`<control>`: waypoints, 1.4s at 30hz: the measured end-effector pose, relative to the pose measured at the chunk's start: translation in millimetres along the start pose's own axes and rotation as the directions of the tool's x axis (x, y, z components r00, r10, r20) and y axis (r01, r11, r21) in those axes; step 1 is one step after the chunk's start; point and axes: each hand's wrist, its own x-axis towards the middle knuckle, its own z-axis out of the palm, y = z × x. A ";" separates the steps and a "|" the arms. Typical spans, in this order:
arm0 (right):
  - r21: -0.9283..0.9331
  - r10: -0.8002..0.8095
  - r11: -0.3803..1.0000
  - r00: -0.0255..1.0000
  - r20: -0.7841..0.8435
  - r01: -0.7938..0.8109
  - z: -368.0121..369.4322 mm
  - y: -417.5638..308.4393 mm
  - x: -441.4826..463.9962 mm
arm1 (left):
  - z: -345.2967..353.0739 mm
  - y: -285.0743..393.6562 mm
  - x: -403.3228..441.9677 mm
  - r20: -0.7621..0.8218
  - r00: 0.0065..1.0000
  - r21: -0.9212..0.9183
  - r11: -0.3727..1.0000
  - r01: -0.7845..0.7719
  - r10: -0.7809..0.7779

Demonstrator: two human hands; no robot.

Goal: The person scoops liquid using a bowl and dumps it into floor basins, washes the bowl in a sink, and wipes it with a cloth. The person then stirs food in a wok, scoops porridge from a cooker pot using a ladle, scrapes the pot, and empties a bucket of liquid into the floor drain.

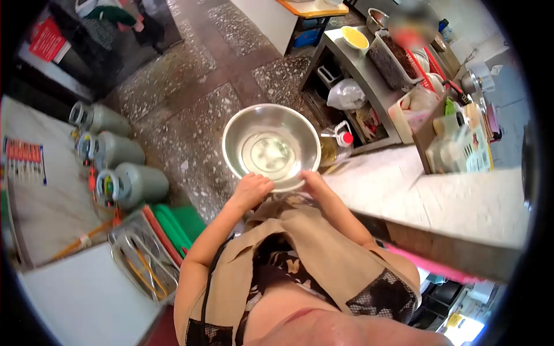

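Observation:
A wide stainless steel basin (242, 130) is held out in front of my body, and its inside looks shiny, with a pale round patch at the bottom that I cannot make out clearly. My left hand (254, 190) grips the near rim with the fingers hooked over the edge. On the near right part of the same rim, my right hand (312, 181) is closed, its thumb side against the metal. Just right of the basin stands a large oil bottle (334, 149) with a red cap.
Several grey gas cylinders (138, 184) stand along the left wall. To the right is a white counter (381, 184); beyond it a metal bench (369, 75) bears a yellow bowl (355, 38) and a tub of dark food (389, 57). Speckled floor (173, 109) stretches ahead.

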 end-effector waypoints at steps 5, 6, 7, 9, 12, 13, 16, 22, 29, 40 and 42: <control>-0.042 -0.040 0.998 0.999 0.028 0.041 46.0 -105.8 122.3 | -103.5 -115.4 122.7 0.082 0.984 -0.544 0.820 0.177 -0.159; -0.105 -0.091 0.990 0.994 0.053 0.097 60.2 -121.7 151.8 | -136.3 -137.7 147.4 0.107 0.983 -0.536 0.824 0.183 -0.149; -0.174 -0.106 0.978 0.992 0.067 0.116 81.6 -150.8 170.2 | -168.2 -158.3 171.2 0.007 0.981 -0.627 0.764 0.156 -0.194; -0.291 -0.105 0.946 0.985 0.134 0.141 133.3 -228.9 193.5 | -226.9 -195.8 207.3 -0.108 0.963 -0.784 0.617 0.071 -0.247; -0.177 -0.041 0.981 0.975 0.217 0.080 205.3 -330.7 242.6 | -287.1 -250.8 268.7 -0.186 0.973 -0.945 0.295 -0.139 -0.138; -0.166 -0.046 0.982 0.967 0.251 0.090 229.0 -356.3 275.2 | -293.4 -276.9 293.5 -0.311 0.950 -0.928 0.218 -0.302 -0.008; -0.124 -0.054 0.987 0.942 0.332 0.100 298.0 -442.2 352.8 | -311.7 -356.8 363.3 -0.449 0.856 -0.893 -0.153 -0.423 0.256; -0.239 -0.121 0.957 0.973 0.197 0.167 375.8 -608.0 448.2 | -369.5 -537.9 463.4 -0.564 0.768 -0.814 -0.364 -0.453 0.305; -0.283 -0.363 0.905 0.923 -0.126 0.317 375.1 -768.0 518.8 | -431.9 -740.2 603.8 -0.716 0.664 -0.675 -0.453 -0.582 0.214; -0.410 -0.254 0.881 0.967 0.014 0.237 476.1 -1061.0 873.8 | -500.7 -1074.2 838.3 -0.670 0.701 -0.740 -0.299 -0.603 0.245; -0.406 -0.325 0.842 0.935 0.144 0.356 552.7 -1152.4 888.7 | -527.4 -1132.1 865.4 -0.682 0.704 -0.731 -0.212 -0.648 0.197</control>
